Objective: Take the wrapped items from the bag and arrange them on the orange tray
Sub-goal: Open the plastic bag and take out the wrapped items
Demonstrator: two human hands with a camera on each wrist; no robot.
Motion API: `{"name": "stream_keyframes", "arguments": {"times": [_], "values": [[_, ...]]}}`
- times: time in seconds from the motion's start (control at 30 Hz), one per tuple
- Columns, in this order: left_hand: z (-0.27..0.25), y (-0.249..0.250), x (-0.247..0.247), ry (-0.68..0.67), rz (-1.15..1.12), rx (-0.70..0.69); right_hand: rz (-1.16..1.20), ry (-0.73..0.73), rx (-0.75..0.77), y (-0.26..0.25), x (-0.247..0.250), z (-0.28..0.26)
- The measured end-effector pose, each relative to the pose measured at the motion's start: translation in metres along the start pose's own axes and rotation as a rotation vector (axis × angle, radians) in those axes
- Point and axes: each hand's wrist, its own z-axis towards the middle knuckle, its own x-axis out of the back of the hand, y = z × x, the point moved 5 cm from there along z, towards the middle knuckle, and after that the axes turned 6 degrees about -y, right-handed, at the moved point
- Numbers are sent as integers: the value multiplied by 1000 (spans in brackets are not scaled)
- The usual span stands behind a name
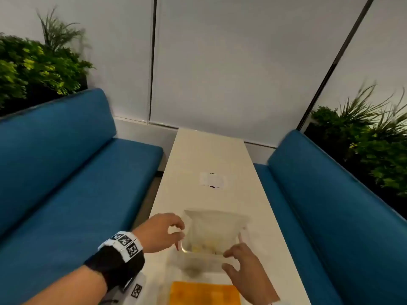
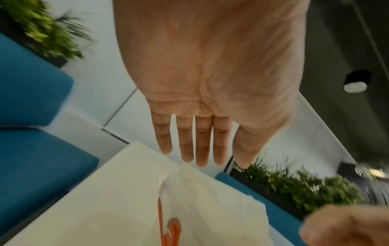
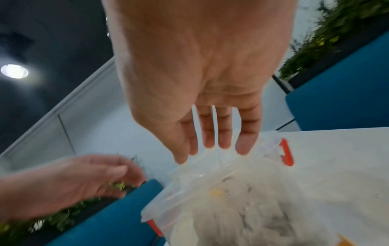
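Head view: the bag (image 1: 214,236) lies on the table (image 1: 211,155) just beyond the orange tray (image 1: 204,293), between both hands. Left wrist view: left hand (image 2: 202,93) spread, empty, above it. Right wrist view: right hand (image 3: 202,86) spread, fingertips (image 3: 245,148) apparently touching the bag's mouth.

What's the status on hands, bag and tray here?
Left hand and right hand open at the bag mouth, holding nothing. Bag on the table, wrapped items inside. Orange tray shows nothing on it. Nothing in the way.
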Motion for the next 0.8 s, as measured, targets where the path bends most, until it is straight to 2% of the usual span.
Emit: {"name": "stream_keyframes", "arguments": {"times": [0.17, 0.27, 0.33, 0.47, 0.6, 0.7, 0.8], "values": [[58, 29, -34, -103, 233, -68, -157, -75, 16, -12, -31, 29], [77, 27, -57, -230, 450, 5, -198, -90, -17, -8, -42, 32], [87, 28, -72, -263, 576, 49, -173, -41, -27, -6, -43, 32], [103, 20, -95, -329, 644, 162, -188, -1, -43, -1, -47, 30], [105, 25, -98, -383, 779, 186, -190, 10, -23, 0, -47, 31], [103, 29, -100, -396, 706, 193, -204, 7, -4, 2, -46, 33], [100, 40, -82, -278, 476, 114, -222, 0, 13, 9, -40, 36]]}}
